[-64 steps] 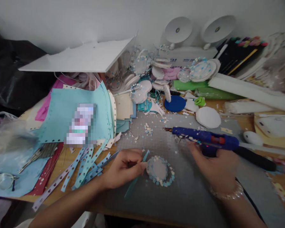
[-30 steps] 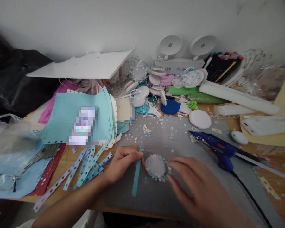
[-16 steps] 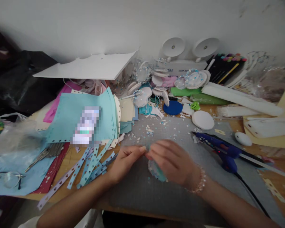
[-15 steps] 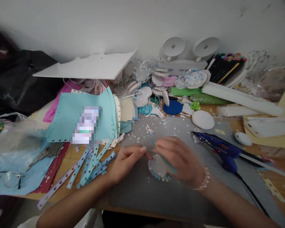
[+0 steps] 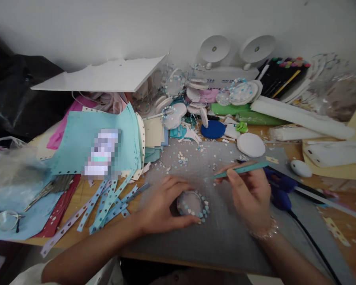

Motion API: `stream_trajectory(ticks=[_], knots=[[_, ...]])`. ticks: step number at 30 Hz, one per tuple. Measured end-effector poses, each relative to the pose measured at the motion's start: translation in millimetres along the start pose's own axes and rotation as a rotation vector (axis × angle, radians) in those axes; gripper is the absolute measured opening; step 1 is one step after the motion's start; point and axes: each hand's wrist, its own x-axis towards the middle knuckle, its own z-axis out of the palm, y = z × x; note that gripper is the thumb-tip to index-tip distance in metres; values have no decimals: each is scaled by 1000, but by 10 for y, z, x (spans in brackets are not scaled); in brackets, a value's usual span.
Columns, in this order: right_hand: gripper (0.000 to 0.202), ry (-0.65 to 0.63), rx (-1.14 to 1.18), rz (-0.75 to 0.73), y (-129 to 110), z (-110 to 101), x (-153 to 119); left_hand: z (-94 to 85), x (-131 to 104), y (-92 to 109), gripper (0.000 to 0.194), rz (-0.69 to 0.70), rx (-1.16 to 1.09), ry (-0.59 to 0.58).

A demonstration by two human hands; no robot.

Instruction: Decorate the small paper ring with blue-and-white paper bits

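My left hand [image 5: 166, 208] curls its thumb and fingers around the rim of a small round white disc [image 5: 190, 204], which lies on the grey mat. Tiny blue and white flower pieces line the disc's edge, and a few lie on its face. To the right of it, my right hand [image 5: 250, 194] pinches slim teal tweezers [image 5: 243, 169], their tip pointing left above the mat. A beaded bracelet circles the right wrist. Just behind that hand, the blue glue gun [image 5: 284, 184] is partly hidden. Small flower bits [image 5: 182, 159] lie scattered beyond the disc.
Punched paper strips [image 5: 106, 206] lie left of the mat, near teal sheets [image 5: 74, 134] with a phone [image 5: 102, 152] on top. Decorated discs [image 5: 175, 114], a blue oval [image 5: 213, 129] and a white disc [image 5: 251, 145] crowd the back. A cord [image 5: 311, 241] runs down the right.
My right hand has moved right, away from the disc, with the tweezers now level. My left hand has shifted from the disc's far edge to grip around its left side. The view has shifted slightly.
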Motion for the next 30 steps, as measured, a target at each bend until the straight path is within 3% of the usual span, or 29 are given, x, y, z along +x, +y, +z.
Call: stream_trajectory(ticks=[6, 14, 22, 30], knots=[[4, -81, 93, 40, -73, 60, -29, -61, -31, -31, 60, -28, -116, 36], [6, -139, 97, 47, -70, 74, -52, 5, -106, -103, 63, -25, -231, 35], [6, -138, 110, -16, -104, 83, -68, 36, -86, -104, 60, -28, -386, 52], [7, -132, 69, -42, -144, 107, -50, 39, -73, -101, 60, -24, -390, 53]])
